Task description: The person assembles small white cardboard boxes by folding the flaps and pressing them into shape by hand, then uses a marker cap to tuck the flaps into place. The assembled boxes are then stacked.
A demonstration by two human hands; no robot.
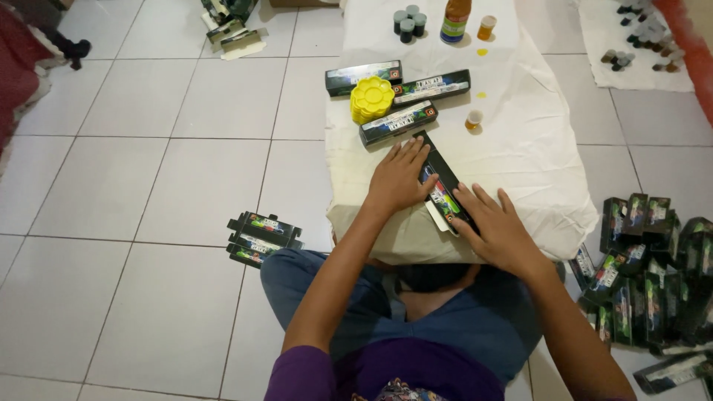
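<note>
A long black printed carton [440, 183] lies flat on the white cloth-covered low table [535, 148], angled toward me. My left hand [399, 178] presses flat on its left side, fingers spread. On the carton's near end, by the open flap, rests my right hand [496, 227]. Three closed black cartons [398, 122] and a stack of yellow flower-shaped palettes [371, 99] lie just beyond the hands.
Small dark-capped bottles [409, 24], an orange-liquid bottle [455, 18] and two small orange cups [474, 119] stand further back on the cloth. Flat cartons [261, 238] lie on the tiled floor at left; a heap of cartons [646, 275] sits at right. More bottles [639, 37] far right.
</note>
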